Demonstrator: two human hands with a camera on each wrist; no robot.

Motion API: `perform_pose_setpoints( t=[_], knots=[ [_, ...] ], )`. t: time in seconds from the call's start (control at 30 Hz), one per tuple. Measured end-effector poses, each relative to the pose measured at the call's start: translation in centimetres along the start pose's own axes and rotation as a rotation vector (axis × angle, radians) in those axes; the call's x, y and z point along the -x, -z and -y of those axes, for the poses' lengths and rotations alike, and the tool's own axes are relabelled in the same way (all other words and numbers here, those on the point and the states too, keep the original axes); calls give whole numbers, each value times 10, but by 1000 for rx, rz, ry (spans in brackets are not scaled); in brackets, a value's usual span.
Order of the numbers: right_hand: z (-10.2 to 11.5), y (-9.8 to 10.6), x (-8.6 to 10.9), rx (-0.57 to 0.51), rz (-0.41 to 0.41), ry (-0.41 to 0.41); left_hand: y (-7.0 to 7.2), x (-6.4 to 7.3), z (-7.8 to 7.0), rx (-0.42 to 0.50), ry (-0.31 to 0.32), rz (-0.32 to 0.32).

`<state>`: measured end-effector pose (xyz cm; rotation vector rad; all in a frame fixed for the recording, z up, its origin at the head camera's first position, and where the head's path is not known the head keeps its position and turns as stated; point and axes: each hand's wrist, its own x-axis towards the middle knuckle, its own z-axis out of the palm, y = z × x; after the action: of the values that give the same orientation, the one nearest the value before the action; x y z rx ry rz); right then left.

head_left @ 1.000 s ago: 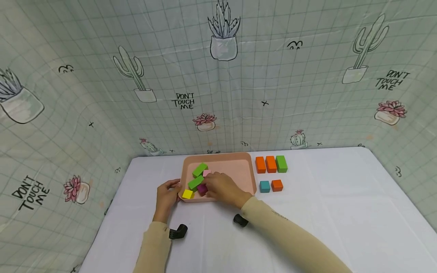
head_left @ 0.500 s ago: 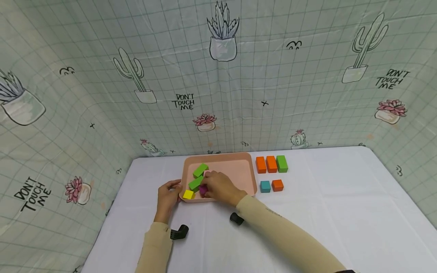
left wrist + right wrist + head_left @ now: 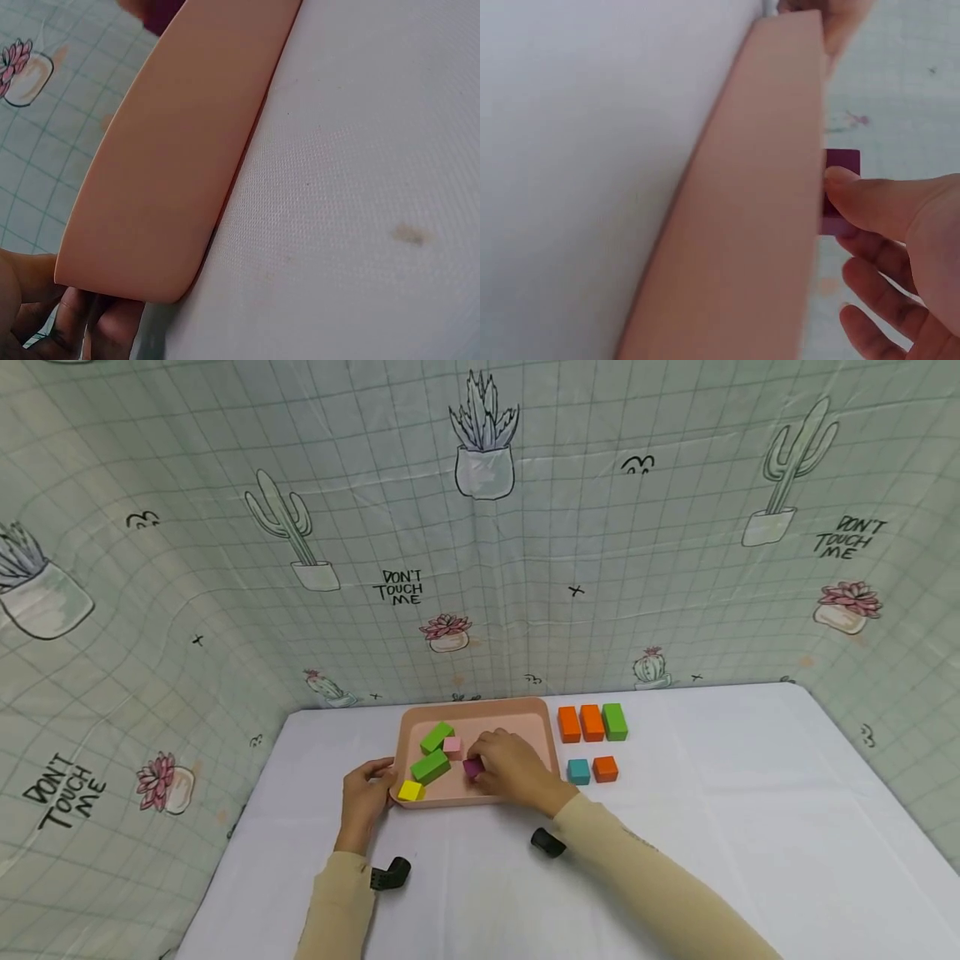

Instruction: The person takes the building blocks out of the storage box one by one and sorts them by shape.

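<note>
A shallow pink tray (image 3: 480, 802) stands on the white table. My left hand (image 3: 366, 795) grips its near left corner; in the left wrist view the thumb is at the rim and the fingers are under the corner. My right hand (image 3: 517, 770) is over the tray's middle and pinches a purple block (image 3: 843, 184) between thumb and fingers. Left of that hand lie two green blocks (image 3: 431, 767), a pink cube (image 3: 452, 747) and a yellow block (image 3: 411, 791) in the tray. The tray's side wall hides the lower part of the scene in both wrist views.
Right of the tray, two orange blocks (image 3: 581, 724) and a green block (image 3: 615, 722) stand in a row. Nearer to me sit a teal cube (image 3: 578, 771) and an orange cube (image 3: 605, 769). A patterned cloth (image 3: 517, 543) hangs behind the table (image 3: 712, 793).
My right hand has moved right with the purple block, away from the green blocks, and the pink cube now shows fully. The left hand stays at the tray corner.
</note>
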<state>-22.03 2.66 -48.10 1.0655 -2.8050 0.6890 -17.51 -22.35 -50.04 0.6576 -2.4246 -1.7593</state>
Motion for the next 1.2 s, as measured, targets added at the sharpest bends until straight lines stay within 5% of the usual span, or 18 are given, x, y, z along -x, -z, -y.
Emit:
perform_pose_setpoints(
  t=[0.53, 0.83, 1.2],
  knots=[
    [-58, 57, 75, -37, -334, 29, 1, -1, 2, -22, 6, 2],
    [-94, 74, 125, -20, -329, -149, -1, 0, 2, -17, 26, -8],
    [-131, 78, 164, 11, -320, -257, -1, 3, 0, -13, 20, -8]
  ],
)
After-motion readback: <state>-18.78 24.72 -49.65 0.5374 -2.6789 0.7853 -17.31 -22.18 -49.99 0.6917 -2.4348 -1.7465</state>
